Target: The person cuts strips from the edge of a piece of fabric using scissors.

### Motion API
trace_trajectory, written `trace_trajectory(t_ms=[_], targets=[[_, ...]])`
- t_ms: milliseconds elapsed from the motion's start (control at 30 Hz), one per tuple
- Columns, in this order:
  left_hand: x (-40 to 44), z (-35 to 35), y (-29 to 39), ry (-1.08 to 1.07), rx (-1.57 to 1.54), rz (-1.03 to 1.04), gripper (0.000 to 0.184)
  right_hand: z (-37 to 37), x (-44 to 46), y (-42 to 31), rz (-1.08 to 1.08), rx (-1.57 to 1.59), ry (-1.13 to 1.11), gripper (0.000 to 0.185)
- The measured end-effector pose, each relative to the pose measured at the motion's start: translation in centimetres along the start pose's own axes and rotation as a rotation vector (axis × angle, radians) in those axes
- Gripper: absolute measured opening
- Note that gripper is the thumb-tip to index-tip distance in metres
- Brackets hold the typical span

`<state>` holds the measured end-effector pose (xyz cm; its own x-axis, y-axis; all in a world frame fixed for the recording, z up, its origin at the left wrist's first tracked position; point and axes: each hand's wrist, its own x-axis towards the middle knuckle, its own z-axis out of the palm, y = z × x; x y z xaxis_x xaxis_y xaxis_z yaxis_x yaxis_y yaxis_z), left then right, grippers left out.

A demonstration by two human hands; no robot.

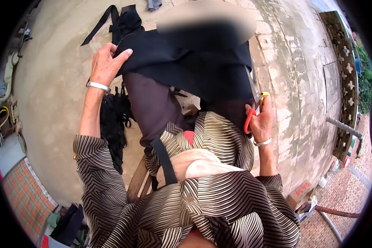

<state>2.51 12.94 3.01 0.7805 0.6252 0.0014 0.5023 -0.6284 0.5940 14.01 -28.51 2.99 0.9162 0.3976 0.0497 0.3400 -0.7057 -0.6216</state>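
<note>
Black cloth (186, 68) lies spread across my lap, over dark trousers (151, 99). My left hand (108, 64) pinches the cloth's upper left edge between thumb and fingers. At the right side of the cloth, my right hand (260, 118) is closed around the handles of scissors (252, 89), one red and one yellow. The scissor blades point up along the cloth's right edge; part of them is hidden, so I cannot tell whether they are apart. A blurred patch covers the cloth's top edge.
A heap of black strips (113, 124) hangs beside my left leg. More black cloth (128, 20) lies on the ground beyond my left hand. A plaid cloth (29, 198) is at the lower left, a cardboard box (300, 194) at the lower right, and a patterned wall (346, 82) at the right.
</note>
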Motion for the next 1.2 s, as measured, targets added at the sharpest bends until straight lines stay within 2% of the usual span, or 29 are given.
trace_trajectory(t_ms=[67,133,233,300,333,400,433,533,567,600,700,733,800,867,933,1000,1067,1133,1200], targets=[[0.1,0.0,0.6,0.003,0.008,-0.066,0.046,0.9,0.8,-0.2,-0.084,0.053,0.068,0.035],[-0.3,0.1,1.4,0.085,0.094,0.084,0.038,1.7,1.6,0.0,-0.168,0.107,0.124,0.035],[0.1,0.9,0.3,0.051,0.097,-0.009,0.032,2.7,3.7,1.4,-0.417,-0.058,0.205,0.031],[0.5,1.1,-0.1,-0.114,-0.979,-0.304,0.026,2.4,4.3,1.2,-0.369,-0.004,0.204,0.031],[1.0,0.8,-0.2,-0.105,-0.975,-0.298,0.026,2.0,4.7,0.7,-0.313,0.038,0.197,0.031],[2.5,-0.1,-0.6,-0.112,-1.272,-0.548,0.021,0.7,6.5,0.2,-0.272,0.091,0.197,0.033],[3.3,-0.5,-0.5,-0.108,-1.313,-0.606,0.022,-0.1,7.9,-0.7,-0.294,0.148,0.229,0.031],[5.3,-2.8,1.3,0.038,-1.355,-0.539,0.019,-3.0,12.9,-3.5,-0.396,0.266,0.294,0.025],[7.1,-3.8,-0.5,-0.003,-1.449,-0.482,0.014,-4.0,14.6,-4.4,-0.439,0.287,0.315,0.021],[7.5,-5.4,0.6,0.032,-1.518,-0.429,0.01,-4.9,16.3,-5.5,-0.484,0.309,0.336,0.017],[7.1,-10.8,3.2,0.251,-1.502,-0.292,0.013,-7.4,20.2,-8.9,-0.577,0.433,0.379,0.012],[5.5,-12.4,5.0,0.356,-1.465,-0.252,0.014,-8.1,20.8,-9.7,-0.64,0.492,0.36,0.015],[2.0,-15.4,5.5,0.322,-1.515,-0.116,0.015,-9.0,21.5,-10.7,-0.745,0.594,0.36,0.015],[-3.7,-16.4,8.6,0.434,-1.446,-0.067,0.016,-9.9,21.6,-10.9,-0.794,0.584,0.361,0.018],[-8.9,-15.4,9.9,0.598,-1.416,-0.143,0.019,-10.5,21.3,-10.6,-0.777,0.479,0.401,0.02],[-13.5,-12.7,13.2,0.388,-1.416,-0.089,0.02,-10.7,21.6,-8.6,-0.766,0.507,0.377,0.022],[-17.3,-8.7,11.3,0.26,-1.376,-0.298,0.019,-10.6,21.1,-6.9,-0.671,0.463,0.355,0.019],[-18.6,-4.0,11.1,0.063,-1.345,-0.546,0.019,-9.4,21.4,-4.9,-0.663,0.471,0.299,0.018],[-19.5,-0.8,11.7,-0.116,-1.471,-0.735,0.017,-8.3,22.2,-1.6,-0.648,0.477,0.253,0.016]])
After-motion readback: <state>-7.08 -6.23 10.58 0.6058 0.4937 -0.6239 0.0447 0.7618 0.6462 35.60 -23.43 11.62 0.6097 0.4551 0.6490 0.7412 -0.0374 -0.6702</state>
